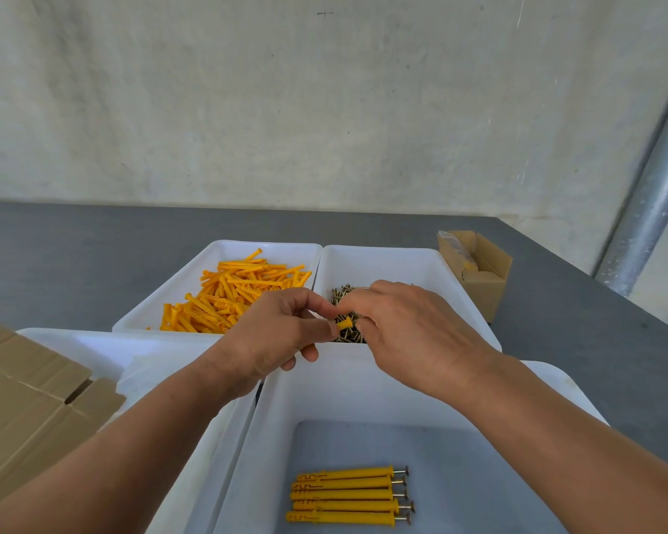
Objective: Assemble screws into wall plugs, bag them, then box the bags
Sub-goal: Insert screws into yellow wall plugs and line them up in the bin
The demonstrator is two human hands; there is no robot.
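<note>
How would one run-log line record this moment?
left hand: pinches orange plastic wall plug | right hand: over white plastic tray of metal screws, grip hidden | step: assembling

A pale, mottled grey-white wall [324, 109] with faint scratches and stains fills the upper half. Below it runs a dark grey tabletop [55, 256]. At the right, a dull metal pipe [648, 210] rises slantwise. Light is soft and even.

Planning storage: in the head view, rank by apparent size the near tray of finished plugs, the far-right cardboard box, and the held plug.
1. near tray (closeness exaggerates it).
2. cardboard box.
3. held plug, mostly hidden by the left hand.
</note>
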